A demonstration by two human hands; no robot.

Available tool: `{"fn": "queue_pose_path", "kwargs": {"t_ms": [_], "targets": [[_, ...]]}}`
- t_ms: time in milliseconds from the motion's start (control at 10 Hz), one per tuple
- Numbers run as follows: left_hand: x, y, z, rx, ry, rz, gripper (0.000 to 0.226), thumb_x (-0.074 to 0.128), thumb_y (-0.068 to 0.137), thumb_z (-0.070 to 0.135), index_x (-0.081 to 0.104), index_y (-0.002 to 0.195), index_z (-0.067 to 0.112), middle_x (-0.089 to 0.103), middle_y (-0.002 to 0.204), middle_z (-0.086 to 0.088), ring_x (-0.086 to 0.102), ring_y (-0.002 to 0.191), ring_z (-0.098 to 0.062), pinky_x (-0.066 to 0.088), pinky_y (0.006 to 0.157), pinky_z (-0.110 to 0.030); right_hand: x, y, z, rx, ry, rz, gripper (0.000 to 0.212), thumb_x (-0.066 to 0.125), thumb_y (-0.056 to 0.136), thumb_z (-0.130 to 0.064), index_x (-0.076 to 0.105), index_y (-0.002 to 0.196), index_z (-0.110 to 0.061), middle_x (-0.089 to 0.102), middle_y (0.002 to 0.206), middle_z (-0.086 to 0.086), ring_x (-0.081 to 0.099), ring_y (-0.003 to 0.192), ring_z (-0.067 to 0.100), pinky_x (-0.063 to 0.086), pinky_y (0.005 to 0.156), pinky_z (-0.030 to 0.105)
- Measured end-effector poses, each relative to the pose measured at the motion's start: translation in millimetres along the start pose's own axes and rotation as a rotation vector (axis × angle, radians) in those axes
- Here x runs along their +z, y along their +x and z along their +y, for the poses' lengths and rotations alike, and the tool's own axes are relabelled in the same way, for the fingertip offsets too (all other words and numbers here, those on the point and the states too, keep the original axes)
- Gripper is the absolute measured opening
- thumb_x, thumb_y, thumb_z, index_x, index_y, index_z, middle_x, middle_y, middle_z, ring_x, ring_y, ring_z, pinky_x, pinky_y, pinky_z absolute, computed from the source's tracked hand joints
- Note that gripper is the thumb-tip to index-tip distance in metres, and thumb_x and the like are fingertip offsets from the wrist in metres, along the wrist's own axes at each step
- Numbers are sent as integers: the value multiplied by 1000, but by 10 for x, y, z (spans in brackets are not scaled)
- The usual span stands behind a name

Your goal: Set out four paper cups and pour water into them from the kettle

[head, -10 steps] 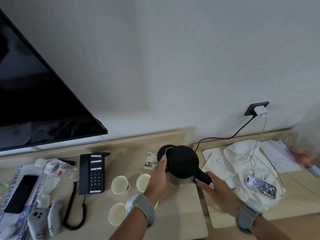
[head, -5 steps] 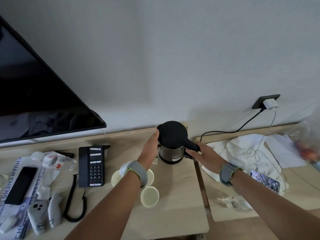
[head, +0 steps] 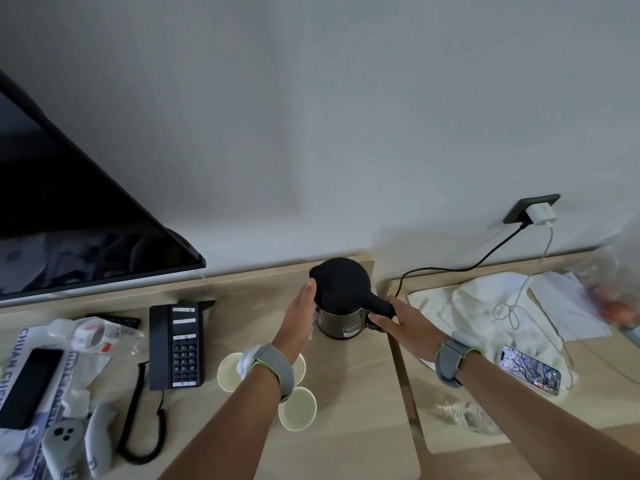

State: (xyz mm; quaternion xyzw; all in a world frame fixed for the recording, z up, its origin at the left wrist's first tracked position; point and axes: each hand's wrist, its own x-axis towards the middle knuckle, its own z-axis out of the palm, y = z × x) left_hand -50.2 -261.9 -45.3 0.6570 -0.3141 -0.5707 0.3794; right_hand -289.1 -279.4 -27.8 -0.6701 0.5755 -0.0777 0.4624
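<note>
The kettle [head: 341,308], steel with a black lid and handle, stands upright at the back of the wooden table [head: 353,427]. My right hand [head: 398,323] grips its handle. My left hand [head: 298,318] presses against its left side, fingertips at the lid's edge. Three open paper cups show near my left wrist: one [head: 228,372] to the left, one [head: 298,408] nearer me, and one [head: 302,366] mostly covered by the wrist. Whether they hold water I cannot tell.
A black desk phone [head: 176,344] with a coiled cord lies left of the cups, with packaging and controllers [head: 65,441] beyond it. A TV screen [head: 69,237] hangs at the left. On the right table lie a white cloth [head: 467,306], a smartphone [head: 530,374] and cables from the wall socket [head: 531,209].
The kettle has moved from above the cups back toward the wall and now stands upright. Both hands went with it. The view has tilted upward.
</note>
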Motion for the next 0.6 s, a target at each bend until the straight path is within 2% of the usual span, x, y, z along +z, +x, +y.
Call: {"fn": "queue_pose_path", "kwargs": {"t_ms": [100, 200, 300, 400, 500, 600], "targets": [[42, -38, 8, 31, 91, 11, 45, 33, 110, 58, 53, 147, 42, 57, 148, 17, 48, 144, -13, 32, 127, -43, 23, 21, 3, 16, 9, -12, 24, 58, 104, -38, 52, 114, -18, 67, 97, 9, 64, 88, 25, 47, 74, 37], [62, -54, -23, 47, 117, 21, 55, 28, 111, 57, 43, 158, 35, 47, 155, 13, 34, 155, -18, 23, 131, -46, 55, 15, 16, 33, 22, -13, 22, 58, 104, -37, 49, 114, -19, 61, 87, 0, 57, 76, 12, 42, 68, 28], [62, -76, 12, 26, 132, 10, 59, 27, 110, 59, 39, 161, 33, 41, 164, 7, 28, 159, -21, 20, 132, -47, 57, 12, 4, 45, 37, -14, 26, 58, 104, -38, 49, 118, -19, 65, 94, 7, 62, 82, 17, 45, 72, 30], [27, -120, 124, -48, 95, -21, 62, 30, 109, 62, 38, 162, 30, 44, 162, 3, 38, 153, -25, 28, 129, -46, 42, -22, -35, 62, 42, -10, 28, 57, 104, -39, 48, 122, -19, 68, 105, 13, 66, 95, 25, 46, 75, 29], [-46, -179, 166, -43, 126, -79, 66, 31, 107, 66, 34, 164, 32, 38, 166, 7, 32, 156, -19, 25, 130, -45, 64, -48, -42, 73, 29, 26, 33, 58, 103, -41, 45, 128, -24, 68, 112, 7, 66, 100, 21, 48, 79, 29], [-107, -258, 102, -3, 100, -13, 62, 32, 109, 60, 38, 162, 30, 38, 169, 2, 33, 158, -23, 25, 130, -47, 109, -81, -51, 103, 101, 134, 61, 63, 101, -41, 36, 150, -18, 57, 139, 1, 56, 123, 17, 43, 99, 30]]}}
